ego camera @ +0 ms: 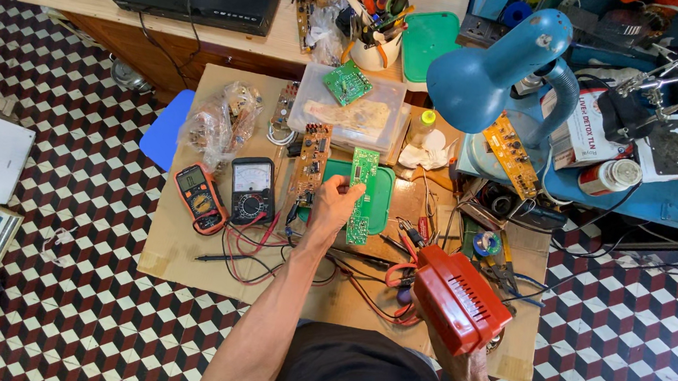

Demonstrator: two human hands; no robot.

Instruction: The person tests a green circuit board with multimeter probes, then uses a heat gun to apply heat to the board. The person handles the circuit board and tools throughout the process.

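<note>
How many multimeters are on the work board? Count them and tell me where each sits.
2. An orange-cased digital multimeter lies at the board's left edge; a black analog multimeter lies just right of it, left of the left hand. Clutter may hide others.

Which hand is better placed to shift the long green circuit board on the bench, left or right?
Left, probably. The left hand already rests on the green circuit board over the green tray. The right hand is full, gripping the red box-shaped tool near the bench's front edge, well back from the board.

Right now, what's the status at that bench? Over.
Left hand gripping green board over green tray. Right hand holding red box. Red leads and meters crowd the bench.
</note>
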